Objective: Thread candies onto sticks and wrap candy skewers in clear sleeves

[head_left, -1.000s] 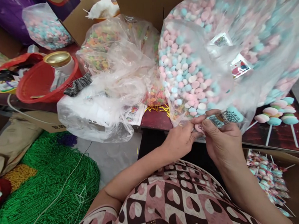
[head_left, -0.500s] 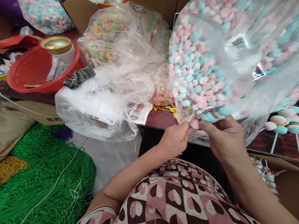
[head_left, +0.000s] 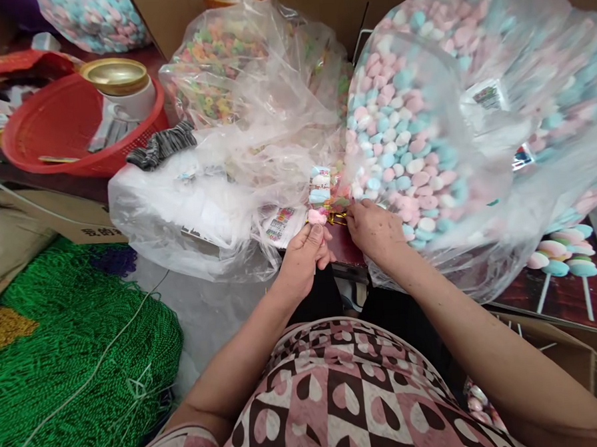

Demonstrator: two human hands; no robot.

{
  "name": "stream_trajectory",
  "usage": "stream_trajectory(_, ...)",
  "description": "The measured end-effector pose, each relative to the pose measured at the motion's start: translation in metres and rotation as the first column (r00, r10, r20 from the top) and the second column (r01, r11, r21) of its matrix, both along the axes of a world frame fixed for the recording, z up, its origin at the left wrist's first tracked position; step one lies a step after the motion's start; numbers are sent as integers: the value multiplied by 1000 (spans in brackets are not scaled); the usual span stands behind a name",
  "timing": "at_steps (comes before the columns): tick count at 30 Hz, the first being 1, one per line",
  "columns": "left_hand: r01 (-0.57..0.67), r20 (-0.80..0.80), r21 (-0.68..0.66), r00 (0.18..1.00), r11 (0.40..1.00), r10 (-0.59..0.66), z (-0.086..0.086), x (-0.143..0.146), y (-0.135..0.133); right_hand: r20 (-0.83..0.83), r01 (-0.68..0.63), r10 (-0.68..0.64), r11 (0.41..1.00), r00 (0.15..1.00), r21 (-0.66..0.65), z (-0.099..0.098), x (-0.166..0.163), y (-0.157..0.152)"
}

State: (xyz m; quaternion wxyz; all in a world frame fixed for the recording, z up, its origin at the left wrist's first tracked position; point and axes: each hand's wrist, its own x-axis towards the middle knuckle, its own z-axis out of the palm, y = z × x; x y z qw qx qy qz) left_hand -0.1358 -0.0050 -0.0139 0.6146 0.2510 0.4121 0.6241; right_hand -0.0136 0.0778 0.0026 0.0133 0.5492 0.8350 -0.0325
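My left hand [head_left: 305, 256] is closed on the gathered pink end of a small clear-wrapped marshmallow candy [head_left: 319, 188]. The candy stands upright above my thumb, pale blue and white with a printed label. My right hand [head_left: 377, 231] is at the table edge, back upward, with its fingers curled down at several gold twist ties [head_left: 336, 218]. Its fingertips are partly hidden, and they seem to pinch a tie. Beside it lies a big clear bag of pink, blue and white marshmallows [head_left: 399, 145].
A clear bag of colourful gummies [head_left: 220, 61] and a white plastic bag of labelled wrappers [head_left: 197, 202] lie left of centre. A red basket [head_left: 38, 140] is further left. Marshmallow lollipops [head_left: 560, 253] rest at right, above a cardboard box [head_left: 560, 350]. Green cord [head_left: 85, 355] is piled at lower left.
My hands have come apart. The left has moved left with the wrapped candy, now upright. The right has let go of the candy and moved left to the gold ties.
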Motion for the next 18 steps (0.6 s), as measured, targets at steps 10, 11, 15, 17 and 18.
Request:
stream_trajectory(10,5,70,-1,998,1000,-5,0,-4,-1,-244,71,-99,990,965,-123,-1,13,17)
stream_trajectory(11,7,70,4,997,1000,-8,0,-4,-1,-322,84,-135,982,937,-168,0,18,18)
stream_trajectory(15,10,47,15,999,1000,-10,0,-2,0,-548,88,-229,958,805,-271,-6,33,19)
stream_trajectory(17,12,25,12,1000,1000,-12,1,-1,1,-612,70,-233,958,756,-278,-12,37,19)
stream_trajectory(18,15,14,10,1000,1000,-15,1,0,1,-641,60,-242,954,729,-293,-15,38,18)
